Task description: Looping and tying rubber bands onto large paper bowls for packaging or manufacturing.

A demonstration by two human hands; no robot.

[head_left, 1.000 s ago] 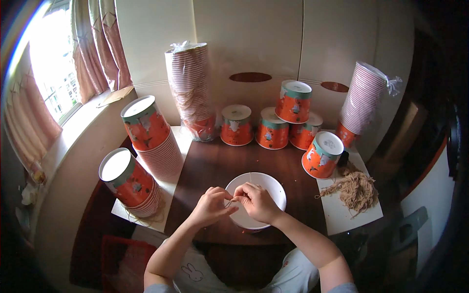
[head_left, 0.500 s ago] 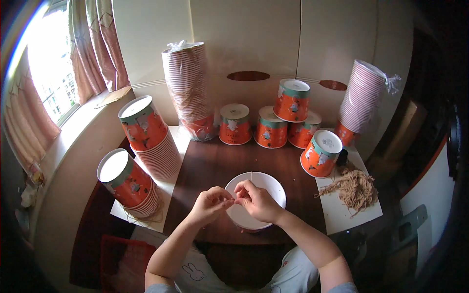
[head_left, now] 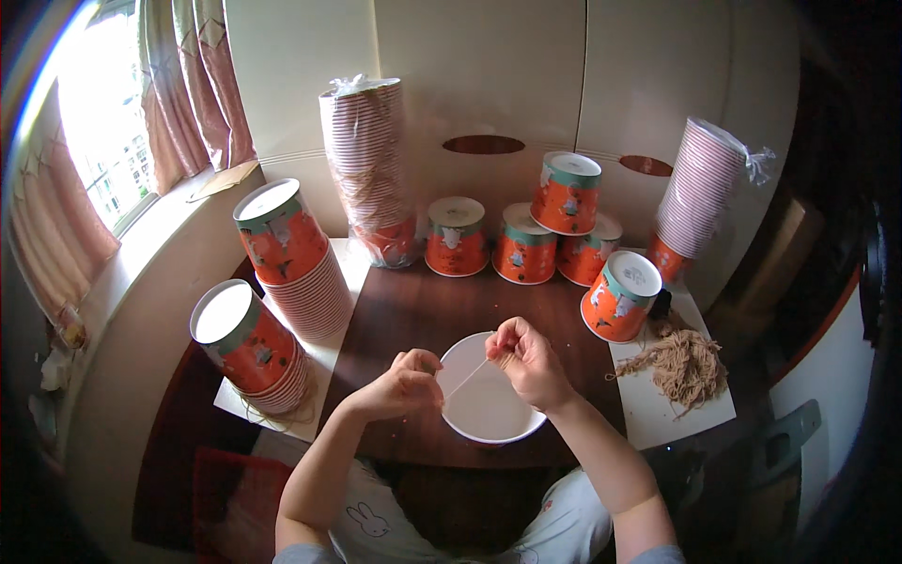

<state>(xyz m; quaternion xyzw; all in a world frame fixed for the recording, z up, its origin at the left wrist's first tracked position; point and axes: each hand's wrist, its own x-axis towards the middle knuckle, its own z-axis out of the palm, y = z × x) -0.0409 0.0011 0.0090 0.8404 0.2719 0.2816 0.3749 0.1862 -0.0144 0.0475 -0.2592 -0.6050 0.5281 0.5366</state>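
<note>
A thin pale string is stretched slantwise between my two hands. At its upper end my right hand pinches it between thumb and fingertips. The lower end runs to the curled fingers of my left hand, closed at the left side of a paper bucket. This bucket stands mouth up on the dark table near me, its white inside showing. Both hands are above its rim, one on either side. The exact grip of my left fingertips is partly hidden.
Upturned orange-and-green buckets stand at the table's back, one on top of two others. Tall wrapped bucket stacks rise at back left and right. Two more stacks lean at left. A heap of brown twine lies at right on a white board.
My hands, close together before, have moved apart. The right one has gone up and to the right, and the string now shows taut between them.
</note>
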